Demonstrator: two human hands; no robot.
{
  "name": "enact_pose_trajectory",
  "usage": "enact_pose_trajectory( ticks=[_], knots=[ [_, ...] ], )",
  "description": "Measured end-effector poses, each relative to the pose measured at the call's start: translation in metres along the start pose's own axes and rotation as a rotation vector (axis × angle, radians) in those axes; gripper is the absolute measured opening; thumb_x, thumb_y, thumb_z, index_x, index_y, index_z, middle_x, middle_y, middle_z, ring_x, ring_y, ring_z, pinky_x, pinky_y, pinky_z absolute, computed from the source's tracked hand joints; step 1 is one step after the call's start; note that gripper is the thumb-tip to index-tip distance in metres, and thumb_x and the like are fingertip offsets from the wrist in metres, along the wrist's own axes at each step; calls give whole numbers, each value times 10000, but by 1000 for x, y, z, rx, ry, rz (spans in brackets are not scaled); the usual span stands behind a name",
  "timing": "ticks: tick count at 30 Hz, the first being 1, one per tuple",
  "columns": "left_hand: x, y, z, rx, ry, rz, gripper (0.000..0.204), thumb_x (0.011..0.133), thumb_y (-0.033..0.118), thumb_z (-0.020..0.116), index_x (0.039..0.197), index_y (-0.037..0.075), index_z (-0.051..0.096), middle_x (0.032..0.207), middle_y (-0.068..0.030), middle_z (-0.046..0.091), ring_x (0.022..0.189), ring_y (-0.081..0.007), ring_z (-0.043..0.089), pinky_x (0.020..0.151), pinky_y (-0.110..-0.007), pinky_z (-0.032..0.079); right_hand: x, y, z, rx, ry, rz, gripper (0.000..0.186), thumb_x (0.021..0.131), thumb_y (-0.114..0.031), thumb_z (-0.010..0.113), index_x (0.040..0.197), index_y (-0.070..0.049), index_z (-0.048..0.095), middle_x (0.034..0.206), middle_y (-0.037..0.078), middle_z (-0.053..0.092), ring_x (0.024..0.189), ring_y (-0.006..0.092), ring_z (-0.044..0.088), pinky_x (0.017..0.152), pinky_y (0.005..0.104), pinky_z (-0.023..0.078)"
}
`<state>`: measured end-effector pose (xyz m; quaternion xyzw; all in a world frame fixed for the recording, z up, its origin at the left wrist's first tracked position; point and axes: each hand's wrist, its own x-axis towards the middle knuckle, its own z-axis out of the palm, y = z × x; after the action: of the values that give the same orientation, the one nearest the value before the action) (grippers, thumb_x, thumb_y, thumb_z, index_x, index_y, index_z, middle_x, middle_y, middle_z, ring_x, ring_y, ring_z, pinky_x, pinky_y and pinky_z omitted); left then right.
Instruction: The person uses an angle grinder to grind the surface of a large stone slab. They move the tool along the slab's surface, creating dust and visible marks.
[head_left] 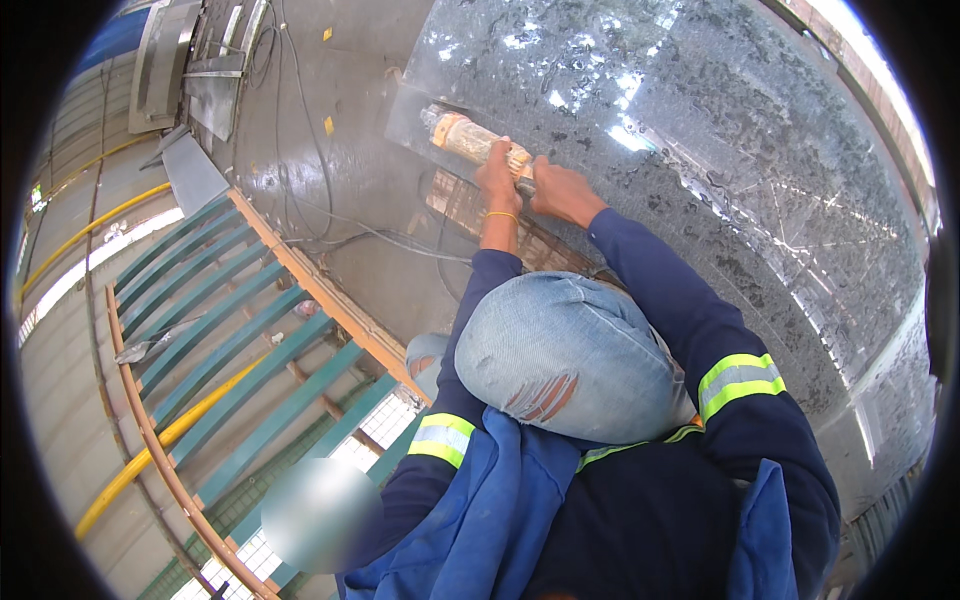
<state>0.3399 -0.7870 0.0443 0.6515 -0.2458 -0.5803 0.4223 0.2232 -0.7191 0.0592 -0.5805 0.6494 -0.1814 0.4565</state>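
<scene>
A power tool with a worn yellowish barrel body, most likely an angle grinder (pixel 462 137), lies slantwise over the near left edge of a large grey metal sheet (pixel 560 130). Its metal head points to the far left. My left hand (pixel 498 183), with a yellow band at the wrist, is wrapped round the middle of the body. Close beside it, my right hand (pixel 562 188) grips the rear end. Whether the head touches the sheet cannot be made out. My bent knee (pixel 560 350) in torn jeans is just below my hands.
Cables (pixel 400 240) run across the grey floor (pixel 370 120) on the left. A slatted frame of orange rails and green bars (pixel 265 375) stands at the lower left, near a yellow pipe (pixel 190 420). Metal pieces (pixel 210 80) lie at the far left. Wet-looking dark patches mark the sheet.
</scene>
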Motion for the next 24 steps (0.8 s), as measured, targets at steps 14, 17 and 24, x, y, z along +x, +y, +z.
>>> enact_pose_trajectory(
  ticks=[14, 17, 24],
  knots=[
    [19, 6, -2, -10, -35, -20, 383, 849, 233, 737, 1104, -29, 622, 979, -95, 645, 830, -227, 664, 727, -403, 549, 20, -2, 8, -12, 20, -18, 349, 799, -104, 639, 1077, 82, 536, 977, 313, 702, 945, 454, 706, 798, 510, 562],
    [12, 6, 0, -22, -26, -14, 373, 846, 224, 733, 1083, -45, 630, 961, -99, 651, 812, -224, 666, 713, -396, 549, 13, 0, 8, -7, 43, -38, 347, 796, -98, 648, 1071, 79, 532, 974, 311, 703, 944, 450, 709, 792, 508, 563],
    [-12, 2, 2, -7, -37, -35, 358, 857, 217, 731, 1086, -37, 624, 958, -99, 648, 817, -223, 668, 717, -397, 552, -10, 1, -1, -1, 8, -6, 327, 800, -89, 640, 1063, 68, 528, 973, 311, 702, 944, 450, 707, 794, 515, 557]
  ],
)
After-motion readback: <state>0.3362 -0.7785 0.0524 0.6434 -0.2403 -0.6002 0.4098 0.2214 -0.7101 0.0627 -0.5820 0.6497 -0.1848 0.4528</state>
